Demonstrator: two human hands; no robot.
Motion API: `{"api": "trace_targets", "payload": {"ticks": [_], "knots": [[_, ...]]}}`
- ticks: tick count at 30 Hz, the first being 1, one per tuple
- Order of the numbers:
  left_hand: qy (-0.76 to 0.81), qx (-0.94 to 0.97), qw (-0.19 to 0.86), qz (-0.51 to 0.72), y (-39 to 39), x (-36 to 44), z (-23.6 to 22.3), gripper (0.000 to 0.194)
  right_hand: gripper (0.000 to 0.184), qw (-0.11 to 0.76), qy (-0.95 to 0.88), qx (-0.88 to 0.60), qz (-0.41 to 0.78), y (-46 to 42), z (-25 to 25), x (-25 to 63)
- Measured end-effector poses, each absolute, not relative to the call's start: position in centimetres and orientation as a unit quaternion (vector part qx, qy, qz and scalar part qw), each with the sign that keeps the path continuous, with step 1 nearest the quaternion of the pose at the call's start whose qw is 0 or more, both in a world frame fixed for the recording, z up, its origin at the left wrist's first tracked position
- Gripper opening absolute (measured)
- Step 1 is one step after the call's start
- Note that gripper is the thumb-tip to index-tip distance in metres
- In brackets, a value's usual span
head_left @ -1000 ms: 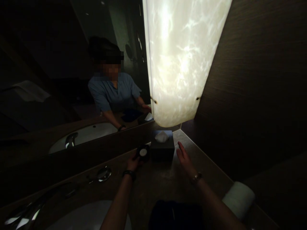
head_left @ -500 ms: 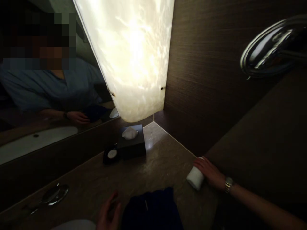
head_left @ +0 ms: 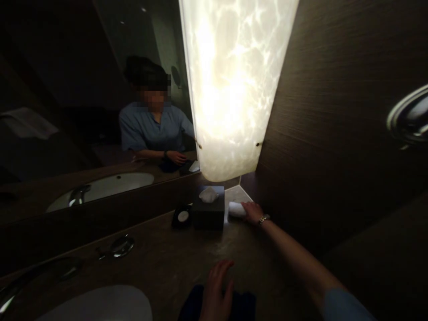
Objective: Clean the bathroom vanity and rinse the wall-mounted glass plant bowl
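Observation:
My right hand point(head_left: 252, 213) grips one end of a small rolled white towel point(head_left: 236, 209), which lies sideways by the back corner of the counter. The towel's other end points at a dark tissue box point(head_left: 208, 214) just left of it. My left hand point(head_left: 217, 290) is open, thumb apart from the fingers. It hovers over or rests on a dark blue cloth item point(head_left: 244, 305) at the front of the counter; I cannot tell which. The hand covers the middle of that item.
A small black dish point(head_left: 182, 216) with a round white piece stands left of the tissue box. A white sink point(head_left: 100, 307) and a chrome tap knob point(head_left: 122, 246) are at left. Behind rises a mirror point(head_left: 76, 147) beside a bright lamp panel point(head_left: 234, 98). Chrome fitting point(head_left: 411, 116) at right.
My right hand has carried the towel from the counter's right side to the back corner, beside the tissue box. My left hand has moved right, over the dark blue item. The view has shifted left.

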State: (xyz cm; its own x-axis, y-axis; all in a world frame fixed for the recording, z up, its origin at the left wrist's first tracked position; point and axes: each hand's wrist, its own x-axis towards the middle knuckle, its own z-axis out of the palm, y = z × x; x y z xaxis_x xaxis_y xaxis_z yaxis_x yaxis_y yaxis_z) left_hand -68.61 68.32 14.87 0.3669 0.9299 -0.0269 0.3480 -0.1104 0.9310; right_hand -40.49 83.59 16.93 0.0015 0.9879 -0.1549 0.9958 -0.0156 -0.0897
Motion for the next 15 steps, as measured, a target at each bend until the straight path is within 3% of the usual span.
{"api": "trace_targets", "payload": {"ticks": [4, 7, 10, 12, 15], "knots": [[0.499, 0.66, 0.454, 0.33, 67.4, -72.5, 12.0, 0.035, 0.081, 0.044, 0.737, 0.665, -0.112, 85.4, 17.0, -40.6], [0.536, 0.637, 0.416, 0.366, 66.6, -76.1, 10.9, 0.032, 0.071, 0.053, 0.75, 0.653, -0.098, 85.2, 16.8, -40.8], [0.564, 0.662, 0.353, 0.345, 65.3, -78.9, 10.8, 0.038, 0.065, 0.062, 0.759, 0.644, -0.077, 85.3, 17.2, -40.7], [0.591, 0.673, 0.303, 0.326, 64.1, -80.3, 10.9, 0.044, 0.071, 0.069, 0.756, 0.648, -0.062, 84.8, 18.1, -41.2], [0.637, 0.654, 0.221, 0.344, 61.8, -82.1, 11.3, 0.051, 0.079, 0.005, 0.768, 0.639, -0.038, 80.1, 18.9, -44.5]]}}
